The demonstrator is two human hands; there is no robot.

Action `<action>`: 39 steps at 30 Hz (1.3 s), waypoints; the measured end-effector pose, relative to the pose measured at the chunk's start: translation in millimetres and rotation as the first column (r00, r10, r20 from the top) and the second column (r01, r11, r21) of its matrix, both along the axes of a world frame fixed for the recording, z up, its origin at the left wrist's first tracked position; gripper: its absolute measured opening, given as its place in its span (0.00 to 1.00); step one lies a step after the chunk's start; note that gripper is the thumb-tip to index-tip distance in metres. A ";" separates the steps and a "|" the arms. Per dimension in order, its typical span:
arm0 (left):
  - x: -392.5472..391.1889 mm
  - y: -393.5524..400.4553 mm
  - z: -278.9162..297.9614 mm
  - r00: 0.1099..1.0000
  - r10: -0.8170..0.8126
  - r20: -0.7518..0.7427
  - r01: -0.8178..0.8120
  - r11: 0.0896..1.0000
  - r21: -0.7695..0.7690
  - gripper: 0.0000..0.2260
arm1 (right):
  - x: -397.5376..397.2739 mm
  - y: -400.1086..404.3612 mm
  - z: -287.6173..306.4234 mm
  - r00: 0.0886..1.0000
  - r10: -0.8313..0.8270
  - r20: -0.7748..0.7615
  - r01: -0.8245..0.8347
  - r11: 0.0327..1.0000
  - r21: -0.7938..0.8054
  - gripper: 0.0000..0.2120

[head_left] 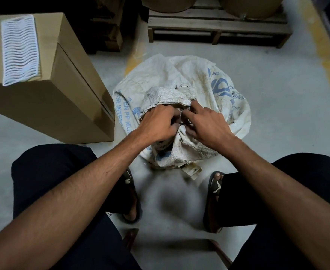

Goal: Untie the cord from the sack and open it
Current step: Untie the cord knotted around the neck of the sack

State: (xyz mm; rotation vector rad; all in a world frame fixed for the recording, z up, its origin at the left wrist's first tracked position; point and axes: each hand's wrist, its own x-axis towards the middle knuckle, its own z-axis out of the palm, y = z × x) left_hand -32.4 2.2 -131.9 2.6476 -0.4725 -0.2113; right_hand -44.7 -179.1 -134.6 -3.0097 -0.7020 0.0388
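Note:
A white woven sack (203, 84) with blue print sits on the floor between my feet, its neck bunched together. A thin dark cord (183, 123) is wound around the neck, and only a short piece shows between my fingers. My left hand (158, 123) pinches the cord at the neck with curled fingers. My right hand (207, 123) rests on the neck from the right, thumb and fingertips closed on the cord and gathered fabric, index finger stretched forward. The knot itself is mostly hidden by my fingers.
A large cardboard box (67, 90) stands on the left with a white plastic grille (19, 49) on top. A wooden pallet (216, 28) carrying brown drums lies behind the sack. A small beige part (192, 170) lies by the sack's near edge. My sandalled feet flank it.

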 end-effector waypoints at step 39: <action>-3.8 2.2 -5.8 0.989 0.113 0.095 -0.097 0.982 -0.165 0.06 | 3.4 -14.6 9.3 0.994 -0.100 -0.043 0.109 0.935 0.337 0.09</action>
